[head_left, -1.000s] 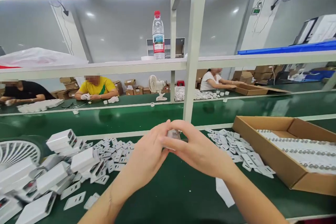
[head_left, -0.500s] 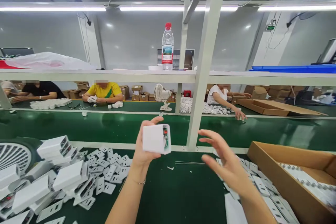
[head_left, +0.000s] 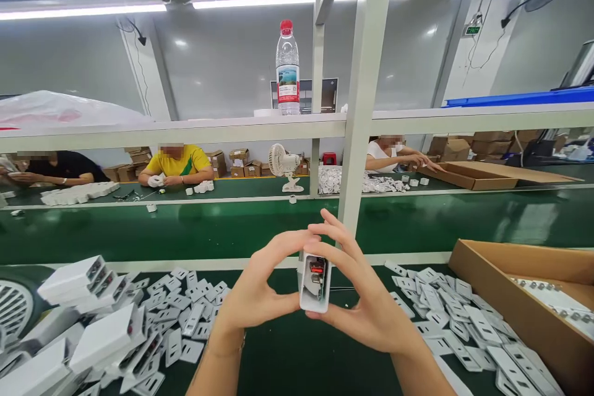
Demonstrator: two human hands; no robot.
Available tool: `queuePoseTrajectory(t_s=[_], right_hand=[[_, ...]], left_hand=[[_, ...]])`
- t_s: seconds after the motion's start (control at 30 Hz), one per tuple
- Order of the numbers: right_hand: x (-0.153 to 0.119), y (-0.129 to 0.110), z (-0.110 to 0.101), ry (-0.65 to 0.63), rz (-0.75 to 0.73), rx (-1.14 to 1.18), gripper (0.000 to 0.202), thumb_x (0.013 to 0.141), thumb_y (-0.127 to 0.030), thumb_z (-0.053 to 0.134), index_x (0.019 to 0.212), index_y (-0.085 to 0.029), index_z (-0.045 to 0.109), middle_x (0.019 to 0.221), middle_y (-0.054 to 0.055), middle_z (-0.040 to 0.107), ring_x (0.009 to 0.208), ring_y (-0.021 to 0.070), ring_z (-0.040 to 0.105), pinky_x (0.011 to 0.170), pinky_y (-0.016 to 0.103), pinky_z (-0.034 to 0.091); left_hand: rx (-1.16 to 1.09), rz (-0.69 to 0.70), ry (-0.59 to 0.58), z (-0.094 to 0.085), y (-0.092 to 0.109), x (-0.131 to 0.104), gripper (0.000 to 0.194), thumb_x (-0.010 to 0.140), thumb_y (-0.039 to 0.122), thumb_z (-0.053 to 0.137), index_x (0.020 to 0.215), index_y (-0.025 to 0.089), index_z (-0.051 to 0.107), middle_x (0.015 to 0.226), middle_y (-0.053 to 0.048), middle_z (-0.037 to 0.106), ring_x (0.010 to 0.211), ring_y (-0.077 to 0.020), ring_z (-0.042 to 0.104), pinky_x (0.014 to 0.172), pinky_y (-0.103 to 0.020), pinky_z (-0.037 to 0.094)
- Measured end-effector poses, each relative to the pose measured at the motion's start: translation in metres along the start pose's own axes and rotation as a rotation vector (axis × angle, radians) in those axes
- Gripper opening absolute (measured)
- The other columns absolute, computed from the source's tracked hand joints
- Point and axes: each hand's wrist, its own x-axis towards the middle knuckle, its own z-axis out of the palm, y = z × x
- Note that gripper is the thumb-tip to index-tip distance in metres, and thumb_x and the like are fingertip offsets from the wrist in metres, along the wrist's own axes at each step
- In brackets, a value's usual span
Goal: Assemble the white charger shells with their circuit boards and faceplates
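Observation:
A white rectangular housing (head_left: 315, 283) is held upright between both hands, its open end facing me. Red and dark parts with a green board show inside it. My left hand (head_left: 262, 281) grips its left side with thumb and fingers. On the right side, my right hand (head_left: 359, 288) pinches it, the thumb at the bottom and the fingers over the top. Similar white housings (head_left: 99, 334) are piled at the left. Flat white plates with slots (head_left: 185, 306) lie beside that pile, and more such plates (head_left: 464, 315) are spread at the right.
A cardboard box (head_left: 524, 309) with white parts stands at the right. A metal post (head_left: 364, 86) rises ahead and meets a shelf (head_left: 185, 130) bearing a water bottle (head_left: 288, 74). Round a green belt (head_left: 232, 223), people work opposite. A fan grille (head_left: 16, 309) is at far left.
My right hand has come in from the right and taken hold of the housing. The housing has turned so its open end faces me, and sits lower and slightly right. The view has shifted.

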Motion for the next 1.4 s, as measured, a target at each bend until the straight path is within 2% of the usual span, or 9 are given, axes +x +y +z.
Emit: queuePoseTrajectory(t_s=[0.6, 0.7, 0.77, 0.8, 0.87, 0.97, 1.07, 1.27, 1.4], right_hand=[[0.003, 0.005, -0.005, 0.003, 0.006, -0.081, 0.065, 0.100, -0.032, 0.068, 0.156, -0.038, 0.037, 0.159, 0.004, 0.039, 0.158, 0.0254, 0.023, 0.126, 0.041, 0.036], [-0.001, 0.000, -0.009, -0.001, 0.031, -0.150, 0.062, 0.101, -0.037, 0.066, 0.156, -0.038, 0.036, 0.159, 0.004, 0.040, 0.157, 0.0264, 0.026, 0.124, 0.042, 0.039], [-0.004, -0.002, -0.015, 0.031, 0.048, -0.207, 0.056, 0.103, -0.037, 0.063, 0.154, -0.038, 0.039, 0.158, 0.004, 0.042, 0.155, 0.0281, 0.031, 0.123, 0.044, 0.041], [-0.005, -0.001, -0.018, 0.054, 0.054, -0.238, 0.052, 0.104, -0.036, 0.061, 0.152, -0.039, 0.042, 0.156, 0.004, 0.044, 0.153, 0.0295, 0.033, 0.122, 0.046, 0.041], [-0.007, 0.003, -0.026, 0.089, 0.058, -0.296, 0.046, 0.103, -0.035, 0.059, 0.148, -0.040, 0.047, 0.154, 0.004, 0.046, 0.150, 0.0331, 0.038, 0.122, 0.051, 0.039], [-0.008, 0.013, -0.035, 0.099, 0.056, -0.362, 0.043, 0.102, -0.035, 0.056, 0.144, -0.044, 0.050, 0.151, 0.003, 0.048, 0.148, 0.0377, 0.040, 0.122, 0.054, 0.037], [-0.009, 0.018, -0.039, 0.104, 0.082, -0.389, 0.041, 0.102, -0.036, 0.051, 0.140, -0.051, 0.050, 0.150, 0.000, 0.049, 0.145, 0.0418, 0.043, 0.120, 0.058, 0.037], [-0.011, 0.014, -0.040, 0.055, 0.130, -0.394, 0.032, 0.101, -0.040, 0.047, 0.128, -0.054, 0.053, 0.152, -0.004, 0.046, 0.144, 0.0432, 0.044, 0.108, 0.060, 0.049], [-0.012, 0.022, -0.042, -0.003, 0.129, -0.398, 0.030, 0.101, -0.046, 0.049, 0.130, -0.048, 0.055, 0.152, 0.000, 0.047, 0.143, 0.0428, 0.046, 0.109, 0.058, 0.050]], left_hand=[[0.266, 0.068, 0.082, 0.002, 0.011, -0.001, 0.059, 0.087, 0.019, 0.080, 0.140, 0.030, 0.055, 0.142, -0.005, 0.062, 0.136, -0.0228, 0.056, 0.116, -0.032, 0.044], [0.548, 0.078, 0.183, -0.021, 0.027, -0.014, 0.055, 0.092, 0.017, 0.072, 0.142, 0.029, 0.052, 0.142, -0.005, 0.061, 0.135, -0.0231, 0.055, 0.116, -0.034, 0.043], [0.790, -0.012, 0.171, -0.053, 0.041, -0.027, 0.055, 0.097, 0.023, 0.066, 0.147, 0.030, 0.046, 0.146, -0.006, 0.058, 0.136, -0.0244, 0.053, 0.116, -0.036, 0.042], [0.913, -0.104, 0.109, -0.074, 0.048, -0.035, 0.055, 0.099, 0.029, 0.063, 0.150, 0.030, 0.043, 0.148, -0.007, 0.056, 0.137, -0.0259, 0.052, 0.116, -0.038, 0.040], [1.090, -0.456, -0.179, -0.118, 0.059, -0.054, 0.062, 0.103, 0.049, 0.055, 0.157, 0.027, 0.034, 0.155, -0.010, 0.049, 0.141, -0.0304, 0.047, 0.118, -0.043, 0.037], [1.137, -0.769, -0.288, -0.176, 0.067, -0.089, 0.063, 0.099, 0.057, 0.051, 0.146, 0.015, 0.050, 0.140, -0.019, 0.060, 0.127, -0.0375, 0.057, 0.108, -0.048, 0.046], [1.121, -1.011, -0.381, -0.209, 0.069, -0.124, 0.062, 0.092, 0.061, 0.059, 0.132, 0.013, 0.062, 0.125, -0.020, 0.069, 0.112, -0.0363, 0.067, 0.097, -0.046, 0.053], [1.103, -1.128, -0.408, -0.218, 0.069, -0.151, 0.068, 0.091, 0.055, 0.063, 0.145, 0.015, 0.054, 0.147, -0.018, 0.059, 0.130, -0.0322, 0.061, 0.106, -0.044, 0.052], [1.249, -1.000, -0.288, -0.187, 0.101, -0.125, 0.083, 0.093, 0.063, 0.056, 0.156, 0.011, 0.041, 0.161, -0.021, 0.041, 0.147, -0.0453, 0.039, 0.119, -0.061, 0.035]])
